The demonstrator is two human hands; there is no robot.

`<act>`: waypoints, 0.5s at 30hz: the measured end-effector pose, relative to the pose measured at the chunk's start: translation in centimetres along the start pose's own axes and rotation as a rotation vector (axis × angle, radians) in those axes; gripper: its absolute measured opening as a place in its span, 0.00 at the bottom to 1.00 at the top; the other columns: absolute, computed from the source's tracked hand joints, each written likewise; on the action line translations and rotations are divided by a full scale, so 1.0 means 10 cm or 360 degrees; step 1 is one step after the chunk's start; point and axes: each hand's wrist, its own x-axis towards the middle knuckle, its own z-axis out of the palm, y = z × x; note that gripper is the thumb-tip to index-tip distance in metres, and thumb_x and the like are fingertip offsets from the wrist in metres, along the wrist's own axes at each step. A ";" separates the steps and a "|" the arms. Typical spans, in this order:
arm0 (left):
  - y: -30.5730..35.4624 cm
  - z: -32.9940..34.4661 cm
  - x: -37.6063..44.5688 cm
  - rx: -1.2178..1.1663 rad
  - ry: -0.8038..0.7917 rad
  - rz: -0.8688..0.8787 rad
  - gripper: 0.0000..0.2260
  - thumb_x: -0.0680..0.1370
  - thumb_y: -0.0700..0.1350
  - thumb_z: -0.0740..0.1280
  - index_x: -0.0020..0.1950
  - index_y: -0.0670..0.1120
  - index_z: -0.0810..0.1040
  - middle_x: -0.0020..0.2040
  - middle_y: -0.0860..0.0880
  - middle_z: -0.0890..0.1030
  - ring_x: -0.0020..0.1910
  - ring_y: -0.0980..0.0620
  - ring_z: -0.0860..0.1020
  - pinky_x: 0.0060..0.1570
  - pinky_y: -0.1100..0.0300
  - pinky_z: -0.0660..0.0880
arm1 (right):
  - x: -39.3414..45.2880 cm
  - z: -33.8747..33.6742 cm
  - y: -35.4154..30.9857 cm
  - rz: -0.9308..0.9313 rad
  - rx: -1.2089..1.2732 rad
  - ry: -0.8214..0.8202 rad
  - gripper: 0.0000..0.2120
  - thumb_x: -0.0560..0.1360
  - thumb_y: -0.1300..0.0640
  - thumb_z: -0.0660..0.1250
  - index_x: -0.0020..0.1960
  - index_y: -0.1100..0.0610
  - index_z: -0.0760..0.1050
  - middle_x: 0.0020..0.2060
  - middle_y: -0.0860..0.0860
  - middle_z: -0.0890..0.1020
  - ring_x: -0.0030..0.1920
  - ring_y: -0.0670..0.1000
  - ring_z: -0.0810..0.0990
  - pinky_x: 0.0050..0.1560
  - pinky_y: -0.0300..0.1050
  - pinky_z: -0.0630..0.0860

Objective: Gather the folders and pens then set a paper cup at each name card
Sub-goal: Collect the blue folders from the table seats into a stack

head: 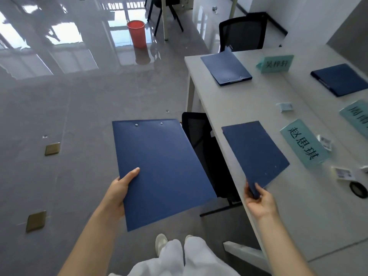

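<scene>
In the head view, a blue folder (161, 172) is held out flat over the floor by the left hand (119, 191), which grips its near left edge with the thumb laid on the cover and the fingers hidden beneath. A second blue folder (253, 151) is pinched at its near corner by the right hand (258, 202); the corner is raised past the near edge of the surface (239, 100), while the rest of the folder lies over the surface, slightly blurred. A teal name card (303, 143) is placed just right of this folder. A third folder (226, 67) lies at the far left corner of the surface, with another name card (275, 63) to its right. A fourth folder (341, 79) lies at the far right, and a third name card (356, 118) is cut off by the right edge. Two black chairs (243, 34) are seen along the left side of the surface, and a red bin (136, 33) stands on the far floor.
</scene>
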 end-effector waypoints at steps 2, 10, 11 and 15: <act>0.05 -0.02 0.00 -0.0013 -0.0028 0.0012 0.17 0.76 0.49 0.70 0.61 0.42 0.78 0.53 0.42 0.85 0.50 0.39 0.83 0.45 0.46 0.81 | -0.14 0.05 0.04 -0.0004 -0.0002 -0.0087 0.49 0.49 0.68 0.77 0.69 0.58 0.69 0.51 0.58 0.79 0.45 0.55 0.82 0.35 0.43 0.82; 0.24 -0.18 0.00 -0.0059 -0.0078 0.0051 0.17 0.76 0.49 0.69 0.61 0.42 0.77 0.53 0.42 0.85 0.49 0.40 0.84 0.39 0.49 0.82 | -0.62 0.38 0.24 -0.0052 -0.0511 -0.0571 0.15 0.75 0.63 0.61 0.60 0.53 0.75 0.53 0.55 0.81 0.44 0.51 0.85 0.37 0.41 0.81; 0.26 -0.21 0.00 -0.0061 -0.0077 0.0055 0.17 0.76 0.50 0.69 0.61 0.43 0.77 0.52 0.42 0.85 0.48 0.40 0.84 0.39 0.49 0.82 | -0.64 0.42 0.27 -0.0036 -0.0583 -0.0622 0.17 0.75 0.63 0.61 0.62 0.52 0.74 0.55 0.55 0.81 0.46 0.51 0.84 0.39 0.40 0.81; 0.33 -0.38 -0.03 -0.0062 -0.0082 0.0084 0.18 0.76 0.52 0.69 0.60 0.42 0.78 0.51 0.42 0.85 0.48 0.40 0.84 0.46 0.46 0.81 | -0.77 0.62 0.47 -0.0012 -0.0879 -0.0768 0.22 0.72 0.64 0.64 0.66 0.52 0.73 0.59 0.54 0.81 0.54 0.55 0.81 0.42 0.42 0.81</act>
